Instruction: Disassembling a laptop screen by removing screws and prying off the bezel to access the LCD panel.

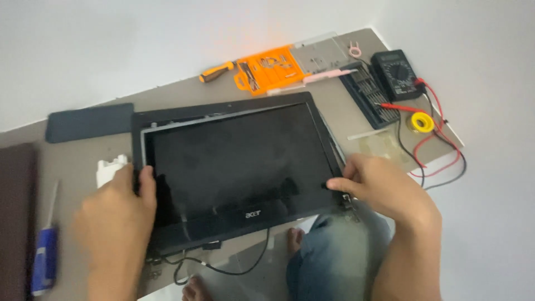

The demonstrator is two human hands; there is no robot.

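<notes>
A: What does each grip have?

B: The left hand [114, 214] is clenched on the left edge of the laptop screen panel [237, 167], thumb over the bezel. The right hand [384, 187] pinches the panel's right edge near the lower corner, at the hinge.

A: And where does the panel lie?

B: Face up and slightly skewed on a grey-brown board [184, 92] that serves as the bench, low on a pale floor [490, 223]. Black cables [223, 267] trail from its lower edge toward the person's jeans-clad knee [334, 256] and bare toes.

A: What's around it?

B: Just left, a white object [108, 167], partly hidden by the hand; further left a blue-handled screwdriver [44, 259]. Behind the panel, a dark flat strip [89, 121], an orange-handled screwdriver [216, 71] and an orange bit set [270, 69]. At the far right, a black bit case [369, 95], a black multimeter [397, 72] with red and black leads, and a yellow roll [421, 122].

A: The room?

B: A plain white wall [139, 33] directly behind the board.
</notes>
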